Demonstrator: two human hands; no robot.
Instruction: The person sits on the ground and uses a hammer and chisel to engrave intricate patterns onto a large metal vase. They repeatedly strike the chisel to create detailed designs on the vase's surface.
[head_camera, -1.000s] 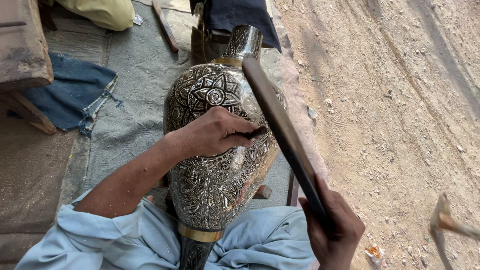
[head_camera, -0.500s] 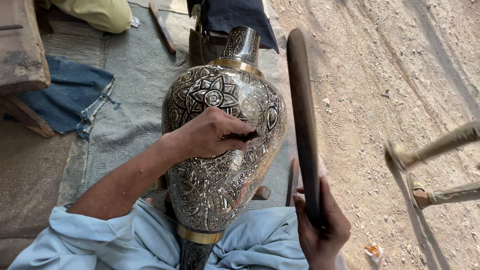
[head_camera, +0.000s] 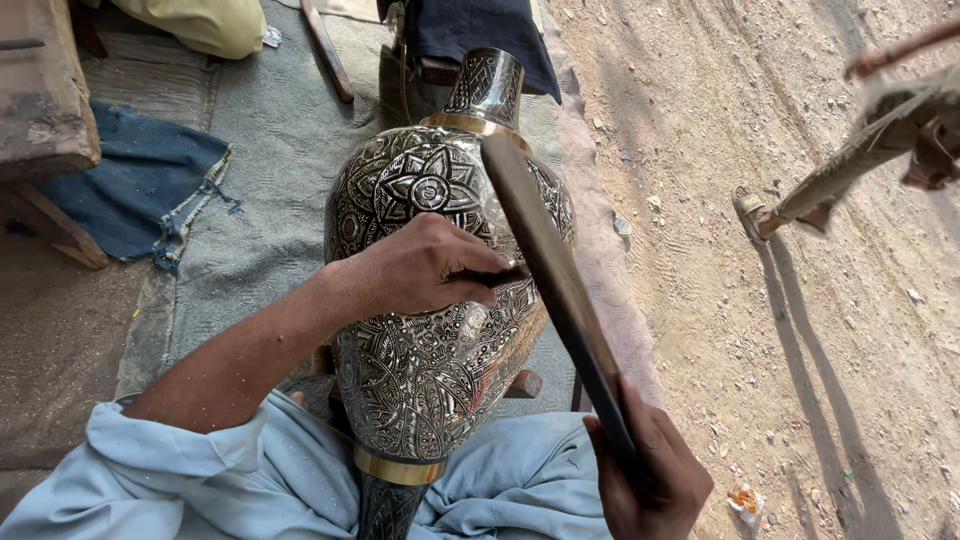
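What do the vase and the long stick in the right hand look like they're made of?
Vase: likely metal, blackened and engraved, with bright reflective lines and polished brass-coloured bands. Stick: looks like dark, matte wood, flat and smooth; the grain is too dim to confirm.

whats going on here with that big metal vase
A person sits on a grey mat with a large engraved metal vase lying across their lap. The left hand presses a small dark tool against the vase's patterned side. The right hand grips a long dark flat stick, held over the tool. A blue cloth lies on the left, and sandy ground on the right, where another person's foot shows.
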